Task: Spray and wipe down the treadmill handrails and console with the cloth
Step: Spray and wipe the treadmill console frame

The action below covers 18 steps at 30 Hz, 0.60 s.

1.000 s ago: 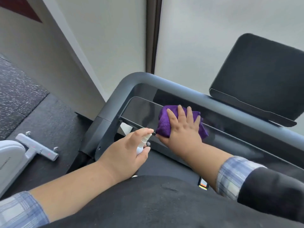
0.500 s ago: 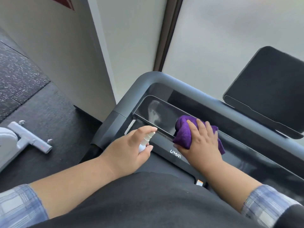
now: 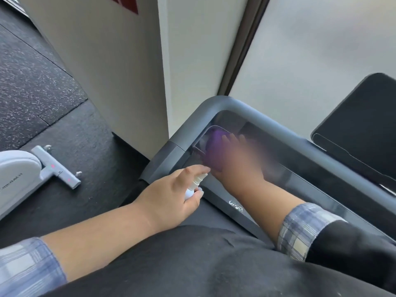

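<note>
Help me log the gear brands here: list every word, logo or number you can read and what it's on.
"UMA", roughly: white logo on the console front edge, blurred, so uncertain.
Grey lettering on the white machine at left: too small and tilted to read surely.
Red shape on the wall: cut off, no readable text.

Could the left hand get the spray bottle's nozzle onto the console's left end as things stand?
Probably not cleanly: the right hand and cloth cover that end of the console, right ahead of the bottle in the left hand.
</note>
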{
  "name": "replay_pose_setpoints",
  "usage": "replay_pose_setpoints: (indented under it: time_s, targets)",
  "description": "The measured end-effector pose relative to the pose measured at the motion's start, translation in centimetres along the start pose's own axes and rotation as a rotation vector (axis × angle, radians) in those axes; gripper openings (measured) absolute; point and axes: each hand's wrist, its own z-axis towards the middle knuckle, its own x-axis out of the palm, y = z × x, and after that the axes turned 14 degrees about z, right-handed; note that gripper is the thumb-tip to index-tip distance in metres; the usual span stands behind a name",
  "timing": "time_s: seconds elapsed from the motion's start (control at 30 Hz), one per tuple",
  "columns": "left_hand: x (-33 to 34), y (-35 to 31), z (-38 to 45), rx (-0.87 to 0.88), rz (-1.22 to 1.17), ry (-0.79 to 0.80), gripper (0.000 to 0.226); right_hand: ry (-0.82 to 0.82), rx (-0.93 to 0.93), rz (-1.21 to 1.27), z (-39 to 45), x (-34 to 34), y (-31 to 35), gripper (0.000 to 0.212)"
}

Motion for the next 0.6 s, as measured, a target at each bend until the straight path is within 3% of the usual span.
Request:
replay_pose_setpoints:
  time_s: [0.13, 0.27, 0.43, 0.6]
  targets:
    - [0.1, 0.2, 0.1, 0.005, -0.035, -0.008, 0.057, -0.002, 0.051, -0.016, -4.7, -0.2, -3.2, 0.109]
    - [-0.2, 0.6, 0.1, -0.013, -0.025, -0.021, 0.057, 0.015, 0.15, -0.025, -2.9, 0.0, -0.8, 0.111]
    - [-0.1, 0.1, -0.3, -0.027, 0.001, -0.024, 0.053, 0.094, 0.138, 0.018, 3.6, 0.2, 5.2, 0.102]
    - [0.0, -0.6, 0.2, -0.002, -0.006, -0.033, 0.056, 0.073, -0.005, -0.013, -0.1, -0.7, 2.0, 0.096]
